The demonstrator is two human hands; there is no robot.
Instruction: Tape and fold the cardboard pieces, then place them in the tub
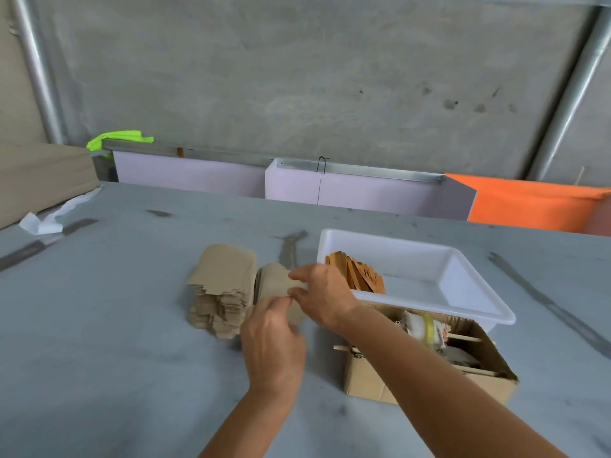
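Pinching one cardboard piece [276, 282] at frame centre, left hand [272, 342] and right hand [322, 294] each keep a closed grip | tub [469, 285] right | risk: crooked fold, or nudged stack [220, 292] toppling on counter [115, 342]

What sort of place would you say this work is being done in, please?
Probably a small workshop or packing area: a bare concrete wall, a large grey worktable, and a stack of cut cardboard pieces beside a white tub.
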